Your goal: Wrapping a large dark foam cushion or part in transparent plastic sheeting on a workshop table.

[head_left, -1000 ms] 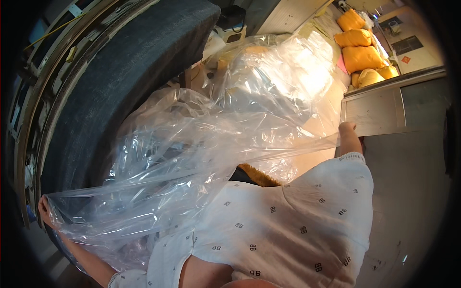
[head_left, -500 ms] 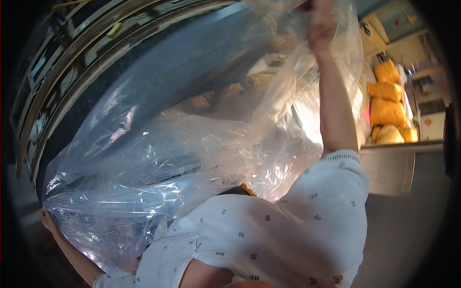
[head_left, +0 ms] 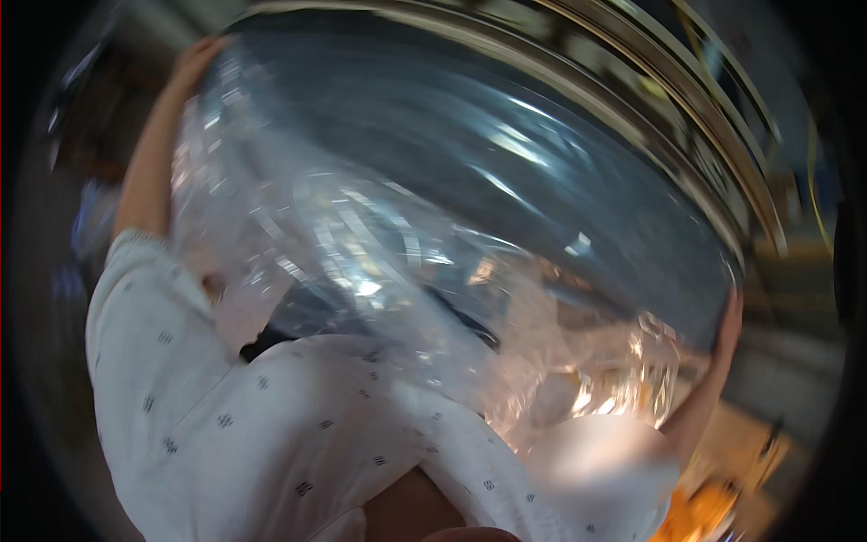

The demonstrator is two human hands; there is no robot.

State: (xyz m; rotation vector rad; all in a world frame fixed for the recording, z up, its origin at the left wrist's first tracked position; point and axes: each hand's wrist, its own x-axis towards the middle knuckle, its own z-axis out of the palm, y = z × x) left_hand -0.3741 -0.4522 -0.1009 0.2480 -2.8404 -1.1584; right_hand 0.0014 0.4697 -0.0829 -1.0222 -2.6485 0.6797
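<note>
A large clear plastic sheet [head_left: 334, 244] is spread wide between my two outstretched arms. My left hand [head_left: 206, 56], at the upper left, is closed on one corner of it. On the far right, my right hand [head_left: 730, 316] grips the sheet's other side; its fingers are partly hidden and blurred. The sheet's far part lies over a dark blue-grey surface [head_left: 433, 99]. Its near part hangs in shiny folds against my white patterned shirt.
Long metal rails [head_left: 668, 108] curve along the far side of the dark surface. Orange bundles [head_left: 700, 510] sit at the lower right. A yellow cord [head_left: 815, 185] hangs at the right rim. Blurred dark things stand at the left.
The view has swung round to the left. My left hand has gone from low to high, my right hand from high to lower right, and the sheet is now stretched wider.
</note>
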